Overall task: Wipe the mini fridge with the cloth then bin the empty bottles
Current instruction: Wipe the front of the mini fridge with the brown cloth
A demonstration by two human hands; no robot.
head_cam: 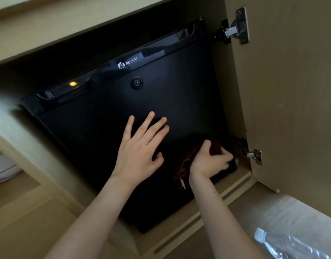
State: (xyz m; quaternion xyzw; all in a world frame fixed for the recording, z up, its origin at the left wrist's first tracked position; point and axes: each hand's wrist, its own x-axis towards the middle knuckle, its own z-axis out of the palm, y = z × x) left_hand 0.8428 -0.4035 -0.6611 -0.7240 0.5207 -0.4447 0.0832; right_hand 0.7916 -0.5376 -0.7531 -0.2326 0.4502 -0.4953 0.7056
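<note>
A black mini fridge (97, 128) with a WELLWAY logo sits inside a beige cabinet, its door shut. My left hand (140, 146) lies flat on the fridge door with fingers spread, holding nothing. My right hand (209, 159) presses a dark reddish-brown cloth (183, 165) against the lower right corner of the door, fingers curled over it. Part of the cloth hangs below my wrist. A clear plastic bottle (273, 242) lies at the bottom right, over a clear plastic bag liner.
The open cabinet door (292, 90) stands to the right on two metal hinges (237, 28). A wooden sill (207, 212) runs below the fridge. A white object (2, 165) shows at the far left edge.
</note>
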